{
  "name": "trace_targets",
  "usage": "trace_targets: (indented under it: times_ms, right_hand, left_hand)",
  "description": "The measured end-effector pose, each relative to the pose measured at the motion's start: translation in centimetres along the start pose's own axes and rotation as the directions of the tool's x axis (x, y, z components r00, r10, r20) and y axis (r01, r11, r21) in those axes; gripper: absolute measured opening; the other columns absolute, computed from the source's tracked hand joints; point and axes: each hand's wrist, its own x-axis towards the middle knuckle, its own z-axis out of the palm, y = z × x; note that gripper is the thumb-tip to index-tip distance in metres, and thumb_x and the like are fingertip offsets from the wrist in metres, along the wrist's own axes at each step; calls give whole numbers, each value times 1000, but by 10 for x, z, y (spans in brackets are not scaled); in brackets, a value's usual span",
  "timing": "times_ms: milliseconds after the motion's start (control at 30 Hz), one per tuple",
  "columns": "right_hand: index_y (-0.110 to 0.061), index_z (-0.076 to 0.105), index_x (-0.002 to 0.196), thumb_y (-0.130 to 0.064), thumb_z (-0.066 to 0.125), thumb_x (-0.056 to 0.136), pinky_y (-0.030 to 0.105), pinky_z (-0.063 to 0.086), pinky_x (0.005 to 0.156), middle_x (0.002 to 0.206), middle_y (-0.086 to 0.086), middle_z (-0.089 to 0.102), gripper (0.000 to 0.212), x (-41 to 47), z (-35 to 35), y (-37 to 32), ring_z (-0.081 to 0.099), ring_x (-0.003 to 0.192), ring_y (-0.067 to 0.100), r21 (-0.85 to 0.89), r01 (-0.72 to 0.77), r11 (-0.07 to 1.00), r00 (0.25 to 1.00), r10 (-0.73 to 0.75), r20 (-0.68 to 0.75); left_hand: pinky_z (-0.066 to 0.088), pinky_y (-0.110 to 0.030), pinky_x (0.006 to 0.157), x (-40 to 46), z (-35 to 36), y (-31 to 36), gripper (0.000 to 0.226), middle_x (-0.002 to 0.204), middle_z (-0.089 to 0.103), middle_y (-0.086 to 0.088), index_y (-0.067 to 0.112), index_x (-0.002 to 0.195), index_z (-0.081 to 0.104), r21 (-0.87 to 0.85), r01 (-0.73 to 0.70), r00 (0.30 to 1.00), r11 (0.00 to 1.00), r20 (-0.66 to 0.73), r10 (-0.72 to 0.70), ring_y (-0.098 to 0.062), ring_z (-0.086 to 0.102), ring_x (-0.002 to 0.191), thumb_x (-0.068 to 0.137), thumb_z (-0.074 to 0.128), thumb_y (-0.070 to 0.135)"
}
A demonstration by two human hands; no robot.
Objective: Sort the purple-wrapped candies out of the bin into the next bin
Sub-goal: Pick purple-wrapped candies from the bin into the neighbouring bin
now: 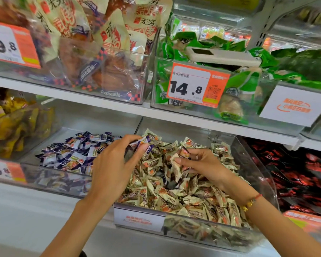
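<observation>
Left hand: my left hand [117, 160] pinches a few purple-wrapped candies [144, 143] at the fingertips, above the clear divider between the two bins.
Right hand: my right hand [196, 164] pinches one cream-wrapped candy [176, 161] over the middle of the cream candy bin [256, 164].
Next bin: the purple candy bin [44, 171] sits just left, its pile lying toward the back with bare floor in front.
Room: both bins are open on top; the shelf edge [119, 106] above overhangs their rear.
Writing: price tag [196, 85] above reads 14.8; the left one is partly cut off.
Around: green packets [248, 86] upper right, red packs [295, 173] beside my right wrist.
</observation>
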Motion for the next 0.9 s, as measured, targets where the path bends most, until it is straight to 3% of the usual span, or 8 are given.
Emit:
trace_targets:
  times_ms: [67,167,267,433,533,633,767,900]
  right_hand:
    - [-26,76,69,-15,73,81,16,50,58,66,-6,66,16,-4,1,-4,62,62,4,46,-50,998,999,50,-12]
    - [-4,72,70,-22,75,79,14,40,50,57,-2,45,21,-9,7,-9,43,50,5,-7,-39,999,999,39,-37]
    - [-10,63,54,-20,68,87,8,38,48,48,-6,46,35,-11,7,-11,42,40,0,-165,17,986,997,-29,-72]
    - [-22,72,104,-26,66,90,9,44,61,94,-16,64,16,-6,1,-4,65,74,12,-691,73,719,961,-235,-143]
    - [-25,72,91,-26,67,88,13,36,51,70,-14,62,6,-4,11,-14,57,57,3,-536,116,836,970,-211,-119]
    - [-20,74,99,-16,67,90,8,39,58,83,-16,64,12,8,49,-36,55,62,-10,-490,246,836,966,-253,53]
    - [-20,74,98,-1,65,84,22,37,62,85,-12,53,25,47,116,-64,48,73,-1,-543,417,729,906,-381,184]
    - [-22,65,120,-3,63,86,25,40,78,107,3,56,39,82,146,-69,54,99,16,-584,443,680,896,-337,288]
  left_hand:
    - [36,-9,59,0,1,1,48,90,68,9,25,110,65,-24,19,1000,1000,1,-19,-4,56,74,84,42,59]
    - [37,-10,59,0,1,0,49,92,69,9,26,112,65,-24,28,999,999,18,-28,-4,58,75,84,41,60]
    - [39,-15,57,0,-1,-4,45,94,70,11,29,113,64,-1,37,999,999,27,-37,-5,61,78,86,43,59]
    - [44,-21,56,1,-5,-14,43,95,69,11,30,111,64,20,64,998,998,3,-64,-5,59,73,86,44,59]
    - [50,-30,60,2,-12,-22,41,91,69,12,33,110,63,33,104,994,994,-20,-103,-10,62,77,87,44,60]
    - [46,-28,56,9,-25,-38,36,80,65,9,31,107,63,42,213,974,976,-91,-209,-13,59,70,90,44,57]
    - [29,-29,51,16,-40,-65,33,84,66,-4,24,109,63,128,378,920,917,-161,-357,-20,49,70,95,46,48]
    - [36,-32,60,20,-32,-81,35,93,70,-8,21,112,63,115,428,898,897,-170,-406,-31,62,84,96,46,47]
